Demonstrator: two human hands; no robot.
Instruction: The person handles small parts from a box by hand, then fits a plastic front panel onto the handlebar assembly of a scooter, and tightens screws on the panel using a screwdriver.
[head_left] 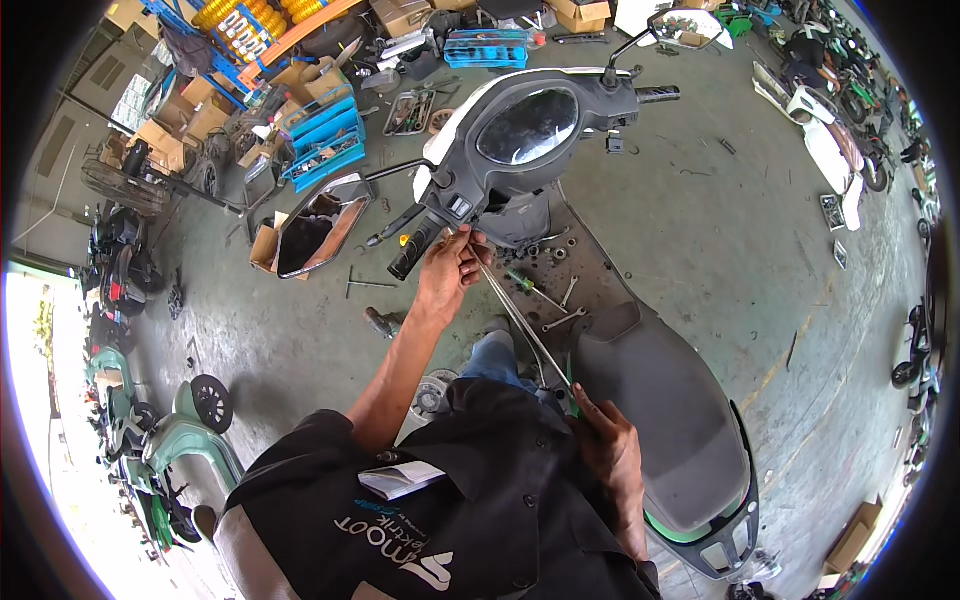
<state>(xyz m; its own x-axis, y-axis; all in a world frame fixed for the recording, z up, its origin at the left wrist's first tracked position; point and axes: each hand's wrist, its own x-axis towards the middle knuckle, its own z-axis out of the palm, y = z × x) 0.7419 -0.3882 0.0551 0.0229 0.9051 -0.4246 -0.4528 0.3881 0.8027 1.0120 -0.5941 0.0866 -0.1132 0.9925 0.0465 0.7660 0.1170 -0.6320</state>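
My left hand (455, 268) is raised under the left side of the scooter's handlebar (460, 205), its fingers pinched near the upper end of a long thin silver rod (515, 318). That rod slants down to the right, toward the seat's front edge. Around its lower end my right hand (610, 440) is closed, beside the dark scooter seat (655, 420); something green shows next to the fingers. Exactly what the left fingertips touch under the handlebar is hidden. On the footboard lie a green-handled screwdriver (522, 282), a wrench (566, 320) and several small loose parts.
A mirror (325, 225) sticks out left of the handlebar. On the floor lie a T-handle wrench (362, 283), a blue toolbox (325, 145) and another blue toolbox (487, 48). A green scooter (190, 435) stands at left, and a white body panel (825, 150) lies far right.
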